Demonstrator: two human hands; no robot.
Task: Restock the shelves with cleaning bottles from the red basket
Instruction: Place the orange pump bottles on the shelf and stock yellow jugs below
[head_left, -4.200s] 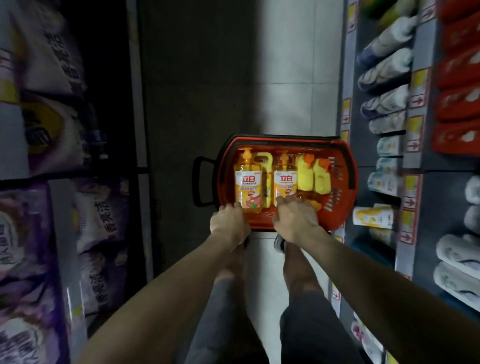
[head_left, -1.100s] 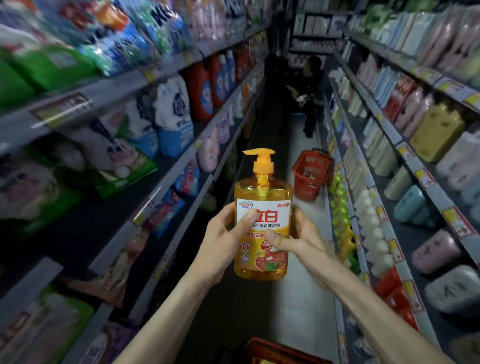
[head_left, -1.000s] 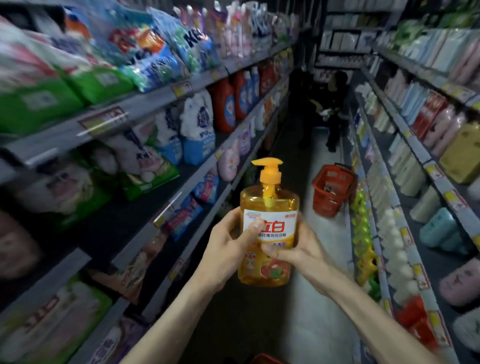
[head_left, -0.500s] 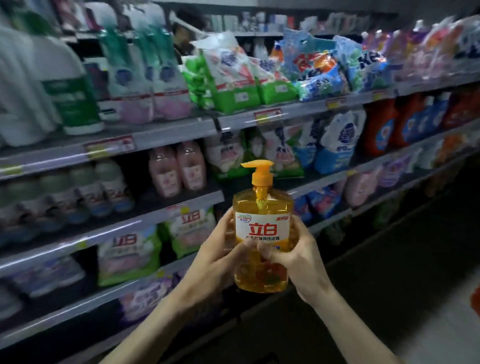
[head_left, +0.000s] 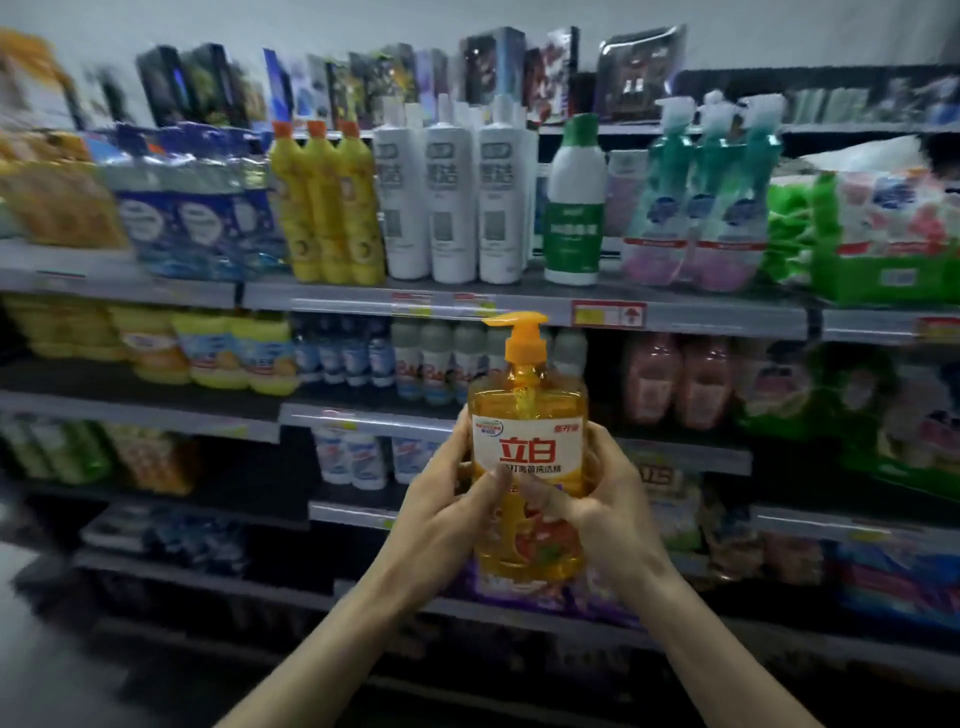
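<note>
You held the orange pump bottle (head_left: 527, 452) upright between your hands, its long axis vertical and its spout pointing left. It was in the air in front of the shelves (head_left: 717, 319) and touched none of them. Your left hand (head_left: 441, 519) curled round its left side and your right hand (head_left: 613, 514) round its right, thumbs lying across the label. Neither hand was clearly nearer, so either could have carried it forward.

The second shelf (head_left: 363, 418), straight beyond the pump, showed a dark gap between grey-capped bottles (head_left: 436, 358) and pink bottles (head_left: 675, 379). That looked a likely slot, though blur left it uncertain. White bottles (head_left: 452, 202) and yellow bottles (head_left: 324, 208) filled the shelf above (head_left: 332, 300). The red basket was out of view.
</note>
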